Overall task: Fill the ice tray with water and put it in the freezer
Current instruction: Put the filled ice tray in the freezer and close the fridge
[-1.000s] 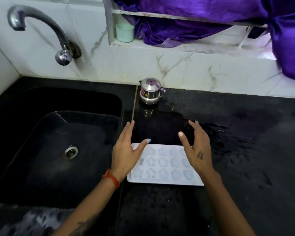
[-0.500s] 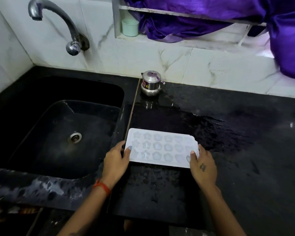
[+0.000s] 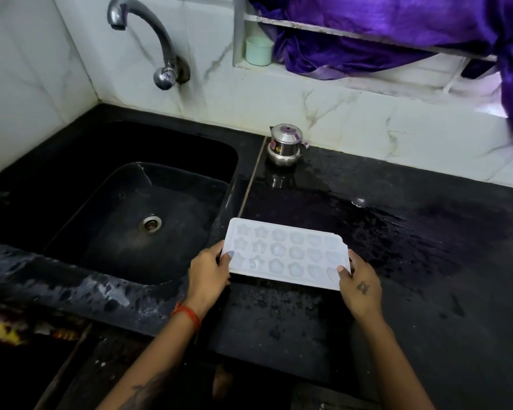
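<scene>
While the white ice tray (image 3: 285,254) sits held over the wet black counter (image 3: 397,261), just right of the sink (image 3: 116,208), left hand (image 3: 209,270) and right hand (image 3: 359,284) each pinch an end. Can't tell if it's filled; the tap (image 3: 148,34) looks dry, and no freezer's visible.

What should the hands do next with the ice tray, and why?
Probably carry the ice tray left, over the sink and under the tap. The left hand and right hand already grip its ends, and no water runs.
</scene>
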Available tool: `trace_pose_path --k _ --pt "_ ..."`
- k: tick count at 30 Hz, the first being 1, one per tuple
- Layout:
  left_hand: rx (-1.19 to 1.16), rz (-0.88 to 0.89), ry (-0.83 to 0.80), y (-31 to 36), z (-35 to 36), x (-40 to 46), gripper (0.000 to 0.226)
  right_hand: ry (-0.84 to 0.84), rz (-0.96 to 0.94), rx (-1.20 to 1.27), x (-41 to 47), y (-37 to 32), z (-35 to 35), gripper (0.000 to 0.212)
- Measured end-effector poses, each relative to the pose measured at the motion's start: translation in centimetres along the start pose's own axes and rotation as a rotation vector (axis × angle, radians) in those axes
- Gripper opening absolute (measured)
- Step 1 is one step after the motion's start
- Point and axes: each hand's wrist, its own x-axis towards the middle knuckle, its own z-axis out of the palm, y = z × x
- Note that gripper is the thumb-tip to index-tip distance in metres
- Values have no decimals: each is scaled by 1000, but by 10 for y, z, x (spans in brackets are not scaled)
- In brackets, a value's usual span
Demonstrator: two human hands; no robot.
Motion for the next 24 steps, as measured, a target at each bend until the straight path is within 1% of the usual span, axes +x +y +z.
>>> trace_pose_path --k 9,13,24 --pt "-33 -43 223 -16 -53 -35 32 -83 -203 21 -11 -43 21 46" --pt "-69 -102 335 -27 -83 -60 31 -152 -310 14 -19 -68 40 46" --pt "-48 -302 706 -74 -170 -144 34 -434 -628 58 -82 -158 107 46"
